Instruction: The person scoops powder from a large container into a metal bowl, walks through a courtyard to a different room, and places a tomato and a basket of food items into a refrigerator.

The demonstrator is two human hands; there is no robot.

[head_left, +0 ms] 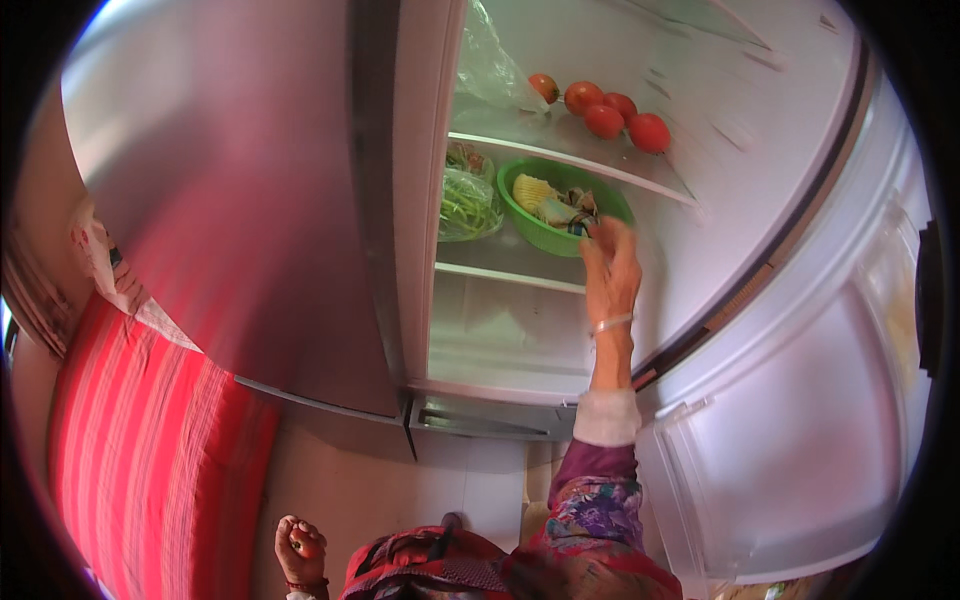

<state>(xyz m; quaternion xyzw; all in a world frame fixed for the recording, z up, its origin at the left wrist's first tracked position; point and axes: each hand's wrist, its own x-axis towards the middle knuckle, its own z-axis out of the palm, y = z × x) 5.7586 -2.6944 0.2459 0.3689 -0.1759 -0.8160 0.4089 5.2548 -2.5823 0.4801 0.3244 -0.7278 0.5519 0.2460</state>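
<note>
Low in the view, my left hand [292,562] has its fingers wrapped round a red tomato [308,544]. My right hand [612,270] reaches into the open fridge, its fingers loosely bent and a little apart at the right front rim of a green plastic basket [548,236]; nothing shows in its grip. Inside the basket lie a pale yellow ridged piece [535,190] and some small wrapped items, partly hidden by the fingers. Several red tomatoes [603,121] sit on the glass shelf above. Left of the basket rests a clear bag of green vegetables [467,208].
A clear plastic bag [490,60] lies on the upper shelf's left side. The open fridge door [790,430] with its bins stands at right; a closed dark reflective door [270,230] is at left. A red striped cloth-covered piece of furniture [140,440] stands lower left.
</note>
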